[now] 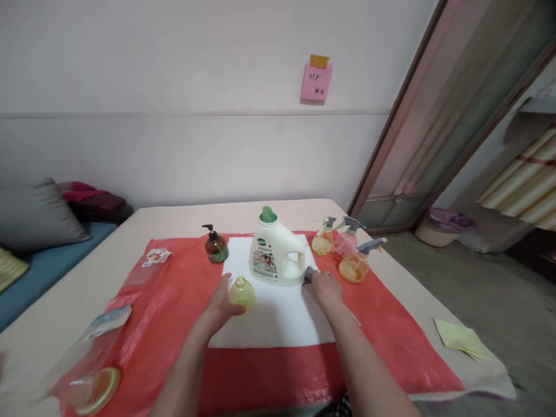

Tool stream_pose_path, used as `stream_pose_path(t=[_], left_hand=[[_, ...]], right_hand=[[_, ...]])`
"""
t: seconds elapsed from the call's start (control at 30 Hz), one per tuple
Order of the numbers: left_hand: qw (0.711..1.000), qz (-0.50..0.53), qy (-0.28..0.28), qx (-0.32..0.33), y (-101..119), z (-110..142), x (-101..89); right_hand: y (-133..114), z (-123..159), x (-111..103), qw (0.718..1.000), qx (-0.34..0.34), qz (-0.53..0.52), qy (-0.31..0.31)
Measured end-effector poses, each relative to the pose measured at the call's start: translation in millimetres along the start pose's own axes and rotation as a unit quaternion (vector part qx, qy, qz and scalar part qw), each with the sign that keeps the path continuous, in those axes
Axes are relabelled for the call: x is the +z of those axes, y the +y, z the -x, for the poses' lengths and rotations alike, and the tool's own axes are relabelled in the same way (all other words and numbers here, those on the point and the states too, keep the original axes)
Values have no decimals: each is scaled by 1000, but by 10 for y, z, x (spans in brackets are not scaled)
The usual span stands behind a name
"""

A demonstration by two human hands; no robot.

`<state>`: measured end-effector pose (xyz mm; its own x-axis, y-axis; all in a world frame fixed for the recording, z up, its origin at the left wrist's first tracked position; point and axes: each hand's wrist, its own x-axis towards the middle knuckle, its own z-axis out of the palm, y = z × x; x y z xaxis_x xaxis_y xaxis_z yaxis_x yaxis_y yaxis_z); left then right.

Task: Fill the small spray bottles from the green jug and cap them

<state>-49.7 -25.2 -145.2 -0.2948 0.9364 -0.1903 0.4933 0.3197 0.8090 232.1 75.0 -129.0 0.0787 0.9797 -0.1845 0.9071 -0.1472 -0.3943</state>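
Bottle (245, 296) first: the little yellow-green one's upright on the white cloth (278, 327), just in front of the big jug (264, 249). My left hand (220, 302) is spread in a C around its left side, can't tell if I'm really gripping. My right hand (328, 286) is pinching a grey spray head (308, 275) near the jug, three spray bottles (351, 270) just beyond.

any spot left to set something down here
The white cloth is bare in front of the jug, between the left hand and right forearm. The red sheet is free between the plastic packets and left hand. It's crowded at right, around the three spray bottles.
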Motion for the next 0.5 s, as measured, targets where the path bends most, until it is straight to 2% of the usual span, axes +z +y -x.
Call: stream_pose_path(t=[0.07,0.13,0.2,0.27,0.33,0.4,0.5], left_hand=[[999,-27,-25,-5,40,-6,51],[998,-47,-45,-6,89,-16,94],[997,-60,-49,-1,152,-10,122],[997,-64,-44,8,242,35,143],[997,-56,-42,19,373,130,174],[997,-34,-52,34,536,268,228],[995,13,-81,51,767,495,358]], right_hand=[[33,-55,36,999,11,-41,-7],[35,-83,21,994,17,-107,17],[27,-85,-71,980,17,-187,66],[17,-51,-235,952,11,-275,132],[-3,35,-444,905,-7,-374,203],[-55,182,-666,838,-36,-481,254],[-222,498,-952,744,-79,-609,263]])
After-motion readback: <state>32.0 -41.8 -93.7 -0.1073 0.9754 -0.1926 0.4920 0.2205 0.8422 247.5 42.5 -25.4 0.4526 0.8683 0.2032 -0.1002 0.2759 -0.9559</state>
